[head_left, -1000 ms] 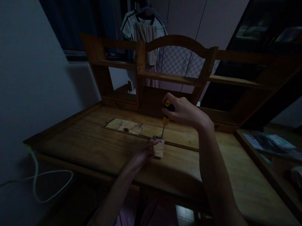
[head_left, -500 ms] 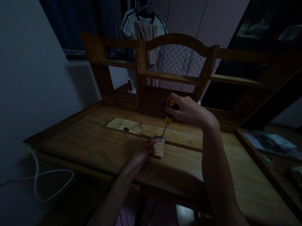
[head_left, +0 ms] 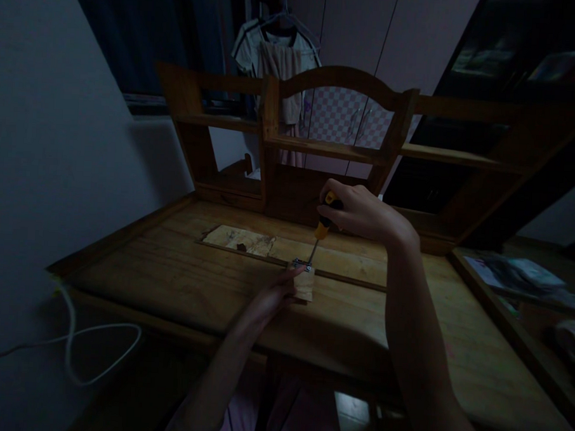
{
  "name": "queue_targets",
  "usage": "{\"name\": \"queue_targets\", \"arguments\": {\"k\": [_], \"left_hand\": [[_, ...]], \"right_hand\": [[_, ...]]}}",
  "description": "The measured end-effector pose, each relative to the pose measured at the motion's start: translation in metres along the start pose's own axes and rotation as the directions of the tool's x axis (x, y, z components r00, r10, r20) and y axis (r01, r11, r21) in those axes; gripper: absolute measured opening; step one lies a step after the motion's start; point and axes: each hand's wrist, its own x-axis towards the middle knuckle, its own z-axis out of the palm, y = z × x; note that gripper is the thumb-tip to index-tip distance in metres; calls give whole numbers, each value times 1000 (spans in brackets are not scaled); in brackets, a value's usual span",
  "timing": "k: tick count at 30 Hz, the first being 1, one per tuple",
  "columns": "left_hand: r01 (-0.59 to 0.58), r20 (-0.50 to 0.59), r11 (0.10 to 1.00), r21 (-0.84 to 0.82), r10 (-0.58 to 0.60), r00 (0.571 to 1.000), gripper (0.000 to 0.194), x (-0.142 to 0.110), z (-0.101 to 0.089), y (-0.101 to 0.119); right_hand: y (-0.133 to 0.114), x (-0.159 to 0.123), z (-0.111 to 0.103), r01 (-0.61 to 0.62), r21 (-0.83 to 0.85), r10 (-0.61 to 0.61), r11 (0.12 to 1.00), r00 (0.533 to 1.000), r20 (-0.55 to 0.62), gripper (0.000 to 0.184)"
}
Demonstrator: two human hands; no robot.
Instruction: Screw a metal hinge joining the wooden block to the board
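My right hand (head_left: pixel 352 205) is closed around the yellow and black handle of a screwdriver (head_left: pixel 322 228). Its thin metal shaft slants down to a small metal hinge (head_left: pixel 302 264). That hinge lies at the far edge of a small pale wooden block (head_left: pixel 304 286). From the left, my left hand (head_left: pixel 279 292) grips the block, with a fingertip pressed by the hinge. The screwdriver's tip meets the hinge near its right end; the screw under it is too small to make out.
The wooden desk (head_left: pixel 171 267) has a thin strip (head_left: pixel 346 280) running across it and a peeled, stained patch (head_left: pixel 243 240) behind. A wooden shelf unit (head_left: pixel 328 150) rises at the back. A white cable (head_left: pixel 72 339) loops at the left; papers (head_left: pixel 527 273) lie at the right.
Both hands, the screwdriver and the block keep nearly the same places. The whole view has shifted very slightly.
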Motion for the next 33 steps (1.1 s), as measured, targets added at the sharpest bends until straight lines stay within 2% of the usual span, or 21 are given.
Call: {"name": "queue_targets", "arguments": {"k": [9, 14, 19, 27, 33], "left_hand": [[4, -10, 1000, -16, -5, 1000, 55, -3, 4, 5], [8, -11, 1000, 2, -8, 1000, 58, -3, 2, 3], [-12, -12, 1000, -2, 12, 1000, 57, -2, 2, 0], [11, -39, 1000, 2, -11, 999, 56, -9, 12, 12], [23, -39, 1000, 12, -22, 999, 58, -7, 11, 11]], "right_hand": [[4, -2, -8, 18, 14, -16, 1000, 993, -119, 21], [4, 2, 1, 71, 16, -68, 997, 988, -139, 21], [1, 7, 10, 96, 26, -93, 995, 991, -101, 19], [-5, 10, 14, 132, 39, -128, 990, 987, -100, 19], [-7, 10, 16, 126, 41, -122, 991, 989, -79, 18]]}}
